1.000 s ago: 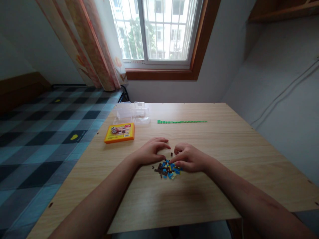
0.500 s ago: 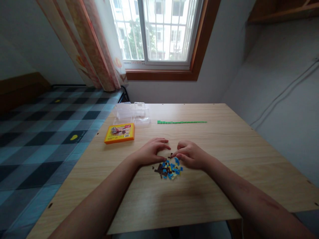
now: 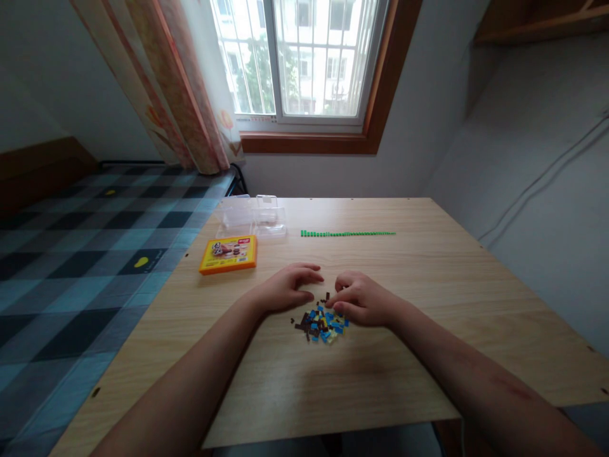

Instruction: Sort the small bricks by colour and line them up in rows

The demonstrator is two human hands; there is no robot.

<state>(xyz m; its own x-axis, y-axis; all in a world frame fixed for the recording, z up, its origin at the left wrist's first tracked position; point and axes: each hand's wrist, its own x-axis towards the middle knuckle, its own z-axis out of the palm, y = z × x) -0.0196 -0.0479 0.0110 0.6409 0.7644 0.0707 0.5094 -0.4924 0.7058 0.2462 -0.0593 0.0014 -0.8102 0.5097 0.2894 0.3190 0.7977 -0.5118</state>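
Bricks [image 3: 323, 325], yellow box [image 3: 228, 255], label [image 3: 234, 248] lettering illegible

One head-worn camera is doing all the looking, from what I'm seeing in here: it's facing forward and angling down across the table [image 3: 390, 374]. It's sitting near enough that the left hand [image 3: 285, 289] and right hand [image 3: 365, 298] are showing just below the middle, while its wide view is catching the window [image 3: 318, 70] ahead and bed [image 3: 95, 254] off left.
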